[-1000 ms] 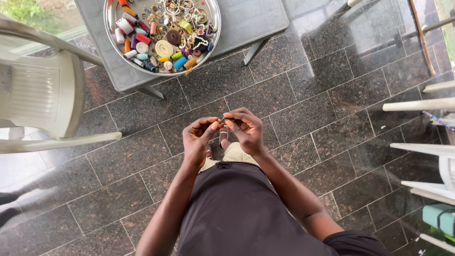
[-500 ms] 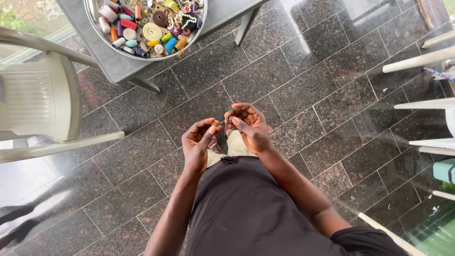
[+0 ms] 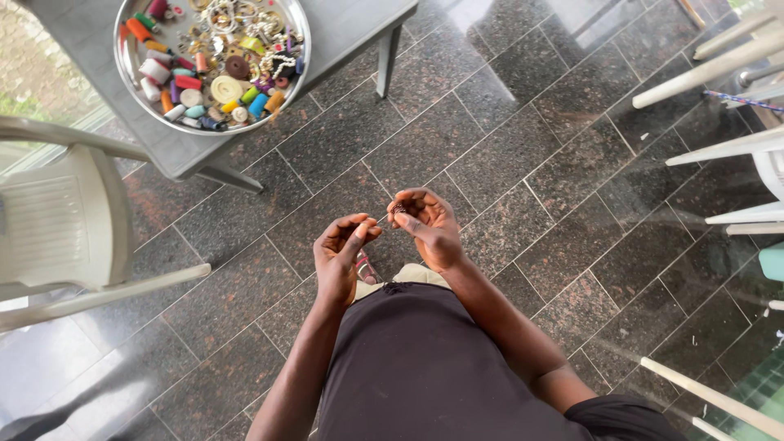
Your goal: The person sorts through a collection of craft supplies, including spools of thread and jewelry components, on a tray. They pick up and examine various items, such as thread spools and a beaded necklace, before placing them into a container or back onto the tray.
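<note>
My right hand (image 3: 426, 226) is raised in front of me with its fingers curled around a small dark bead-like piece (image 3: 398, 210) held at the fingertips. My left hand (image 3: 343, 251) sits just to its left, thumb pinched against the fingers; whether it holds a thread is too fine to tell. The two hands are a little apart. Below them are my dark shirt and one sandalled foot (image 3: 366, 268) on the floor.
A round metal tray (image 3: 129, 72) full of colourful thread spools, beads and rings sits on a grey plastic table (image 3: 343, 33) at the upper left. A white plastic chair (image 3: 65, 220) stands at the left. More white chair parts (image 3: 719, 147) line the right edge. Dark granite tiles cover the floor.
My hands have drawn apart, the right lifting the small piece up and to the right. The view has swung, so the tray and table slid toward the upper left.
</note>
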